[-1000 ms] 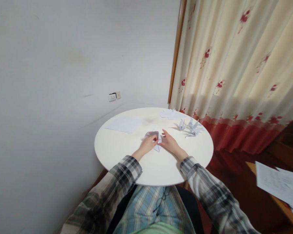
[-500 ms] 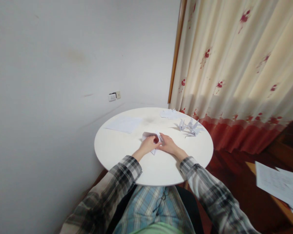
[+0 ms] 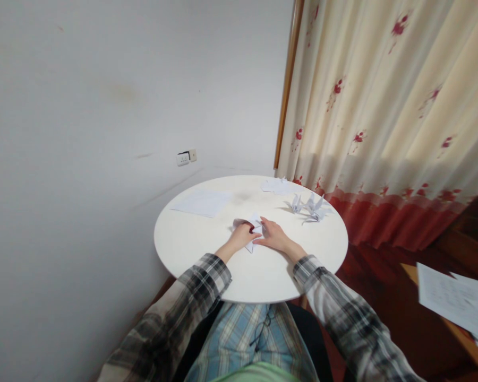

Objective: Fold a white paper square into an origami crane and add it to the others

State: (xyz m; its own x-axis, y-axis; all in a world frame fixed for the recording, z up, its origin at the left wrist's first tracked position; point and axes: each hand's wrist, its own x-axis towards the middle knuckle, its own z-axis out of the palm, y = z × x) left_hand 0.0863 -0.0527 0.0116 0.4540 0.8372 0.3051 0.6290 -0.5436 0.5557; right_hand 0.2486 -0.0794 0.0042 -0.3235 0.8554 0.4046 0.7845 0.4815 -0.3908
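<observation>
A partly folded sheet of white paper (image 3: 249,246) lies near the middle of the round white table, its lower corner pointing toward me. My left hand (image 3: 241,236) is closed on the paper's left side, with some fingers hidden under a raised flap. On the right side, my right hand (image 3: 274,234) grips the paper's edge between thumb and fingers. Both hands rest low over the tabletop and cover part of the folds. Several folded paper cranes (image 3: 315,212) stand to the right, beyond my right hand.
The round white table (image 3: 191,244) stands against a wall with a socket (image 3: 182,158). A flat white sheet (image 3: 202,202) lies at its back left, and more white paper (image 3: 279,185) at the back. Written sheets (image 3: 454,297) lie on a wooden surface at right.
My left fingers have shifted slightly on the paper, and the gap between my two thumbs is a little wider. The cranes and other sheets have stayed put.
</observation>
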